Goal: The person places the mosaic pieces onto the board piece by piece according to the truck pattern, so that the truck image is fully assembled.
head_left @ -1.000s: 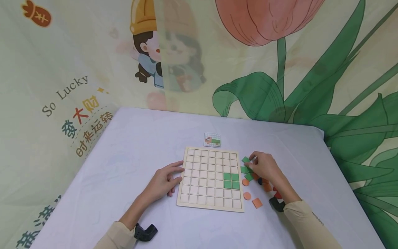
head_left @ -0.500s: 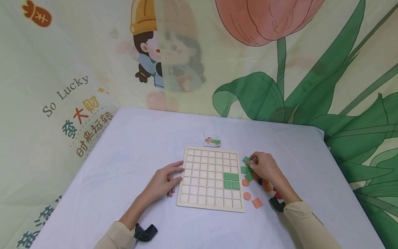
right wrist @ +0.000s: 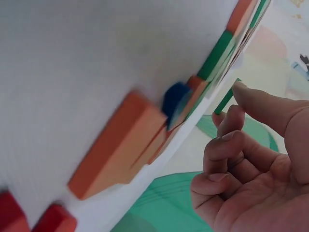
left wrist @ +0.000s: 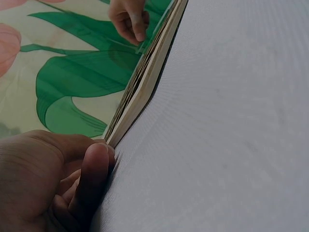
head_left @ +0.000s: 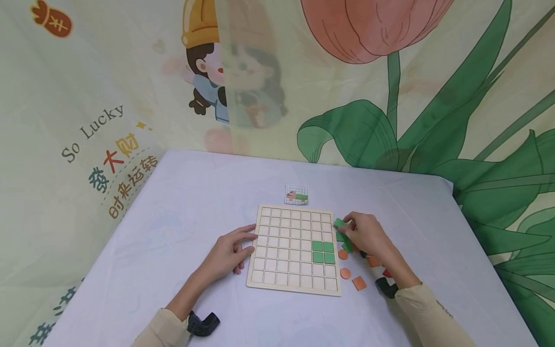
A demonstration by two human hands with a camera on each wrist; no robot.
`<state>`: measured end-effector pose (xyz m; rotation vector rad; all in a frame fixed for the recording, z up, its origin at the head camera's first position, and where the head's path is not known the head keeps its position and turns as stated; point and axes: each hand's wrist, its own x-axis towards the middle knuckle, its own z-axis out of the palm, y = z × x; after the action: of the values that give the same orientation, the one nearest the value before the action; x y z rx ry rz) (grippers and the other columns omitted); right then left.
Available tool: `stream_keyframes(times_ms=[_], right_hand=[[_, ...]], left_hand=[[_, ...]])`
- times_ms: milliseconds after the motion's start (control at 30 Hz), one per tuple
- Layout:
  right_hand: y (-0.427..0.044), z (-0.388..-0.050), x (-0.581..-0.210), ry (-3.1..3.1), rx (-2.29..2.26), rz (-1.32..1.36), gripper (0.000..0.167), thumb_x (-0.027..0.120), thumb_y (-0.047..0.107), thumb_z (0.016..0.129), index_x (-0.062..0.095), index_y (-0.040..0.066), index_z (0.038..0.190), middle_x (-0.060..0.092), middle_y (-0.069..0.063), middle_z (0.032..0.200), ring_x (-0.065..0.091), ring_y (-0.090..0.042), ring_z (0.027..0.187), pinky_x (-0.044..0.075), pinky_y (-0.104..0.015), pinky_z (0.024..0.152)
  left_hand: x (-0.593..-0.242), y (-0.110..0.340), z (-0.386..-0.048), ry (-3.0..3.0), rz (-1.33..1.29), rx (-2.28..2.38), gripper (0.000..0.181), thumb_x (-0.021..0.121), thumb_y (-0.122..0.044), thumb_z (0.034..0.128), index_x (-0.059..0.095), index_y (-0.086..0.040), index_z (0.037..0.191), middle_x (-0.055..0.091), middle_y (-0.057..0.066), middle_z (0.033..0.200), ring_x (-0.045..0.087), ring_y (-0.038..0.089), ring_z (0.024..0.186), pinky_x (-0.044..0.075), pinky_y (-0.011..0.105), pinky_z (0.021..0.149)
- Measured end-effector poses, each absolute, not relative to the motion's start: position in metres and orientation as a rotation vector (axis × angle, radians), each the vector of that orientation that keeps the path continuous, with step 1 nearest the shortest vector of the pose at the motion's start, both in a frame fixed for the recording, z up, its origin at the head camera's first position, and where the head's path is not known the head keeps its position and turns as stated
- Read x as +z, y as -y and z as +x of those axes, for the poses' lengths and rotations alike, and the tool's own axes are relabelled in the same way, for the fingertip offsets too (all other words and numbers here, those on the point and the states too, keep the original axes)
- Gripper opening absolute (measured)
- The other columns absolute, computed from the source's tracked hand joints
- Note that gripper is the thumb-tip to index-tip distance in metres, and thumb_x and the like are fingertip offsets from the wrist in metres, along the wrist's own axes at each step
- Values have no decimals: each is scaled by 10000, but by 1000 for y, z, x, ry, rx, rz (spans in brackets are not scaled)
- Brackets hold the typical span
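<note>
A pale wooden grid board [head_left: 282, 270] lies on the white-covered table. Four-square green tiles [head_left: 323, 252] fill a small block of cells at its right side. My left hand [head_left: 226, 249] rests at the board's left edge, its fingertips and thumb touching the rim; in the left wrist view the thumb [left wrist: 95, 159] lies against that edge. Just off the board's right edge, my right hand [head_left: 367, 234] pinches a green square tile [right wrist: 227, 100] between thumb and forefinger, raised above the loose pieces. Other fingers of this hand curl inward. More green tiles [head_left: 347, 246] lie below it, partly hidden.
Right of the board are orange discs [head_left: 345, 273], an orange square [head_left: 359, 283], a dark blue piece [right wrist: 175, 102] and red pieces [right wrist: 55, 220]. A small picture card [head_left: 297, 195] lies beyond the board. Black wrist devices [head_left: 204, 324] sit by both cuffs.
The right hand has shifted slightly left toward the board, and the pinched green tile has come along, away from the loose pieces. The left hand stays at the board's edge.
</note>
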<state>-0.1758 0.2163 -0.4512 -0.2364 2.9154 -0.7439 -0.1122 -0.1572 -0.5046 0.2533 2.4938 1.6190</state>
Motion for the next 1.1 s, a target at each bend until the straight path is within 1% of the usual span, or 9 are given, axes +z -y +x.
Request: stream_keyframes(times_ms=[200, 300, 467, 600, 800, 933, 1100], right_hand=[[-207, -167, -446, -2921, -701, -347, 318, 773, 170, 974, 703, -43, 1199, 649, -49, 774, 521, -138, 621, 442, -244, 519], [-201, -163, -443, -2912, -693, -381, 307, 786, 165, 962, 710, -30, 1187, 644, -27, 757, 516, -126, 606, 432, -237, 520], [-190, -157, -440, -2891, -703, -379, 295, 804, 169, 947, 721, -7, 1170, 636, -16, 757, 515, -117, 597, 430, -231, 505], [-183, -151, -438, -2862, -713, -364, 294, 797, 181, 957, 724, 10, 1184, 625, -12, 754, 524, -118, 578, 436, -231, 500], [-174, -145, -439, -2868, -676, -387, 264, 796, 178, 956, 737, 35, 1171, 612, 6, 744, 516, -126, 645, 425, -219, 548], [-169, -142, -441, -2878, -673, -411, 270, 803, 187, 952, 741, 42, 1171, 601, 17, 740, 510, -121, 645, 413, -211, 545], [-163, -139, -441, -2865, -683, -442, 269, 805, 192, 951, 742, 47, 1169, 604, 30, 747, 514, -114, 659, 428, -207, 556]], left_hand=[[-503, 157, -111, -2498, 243, 1611, 393, 725, -47, 979, 696, -49, 1371, 520, 26, 1638, 581, 132, 440, 551, 290, 432], [-504, 157, -111, -2498, 252, 1611, 392, 723, -49, 982, 694, -48, 1372, 514, 39, 1642, 577, 129, 438, 550, 291, 430], [-504, 158, -112, -2495, 273, 1615, 392, 723, -50, 984, 693, -47, 1375, 507, 60, 1647, 578, 137, 438, 550, 298, 429], [-504, 158, -112, -2484, 282, 1626, 386, 722, -48, 985, 697, -47, 1370, 507, 55, 1647, 578, 149, 441, 548, 303, 429], [-503, 159, -112, -2467, 294, 1648, 385, 721, -43, 983, 695, -37, 1367, 503, 68, 1650, 580, 161, 440, 546, 308, 424], [-503, 159, -112, -2470, 292, 1646, 383, 721, -44, 983, 697, -37, 1365, 508, 65, 1647, 582, 165, 440, 547, 309, 427], [-502, 159, -111, -2481, 287, 1623, 388, 718, -53, 989, 692, -42, 1375, 504, 60, 1650, 582, 153, 439, 550, 306, 433]])
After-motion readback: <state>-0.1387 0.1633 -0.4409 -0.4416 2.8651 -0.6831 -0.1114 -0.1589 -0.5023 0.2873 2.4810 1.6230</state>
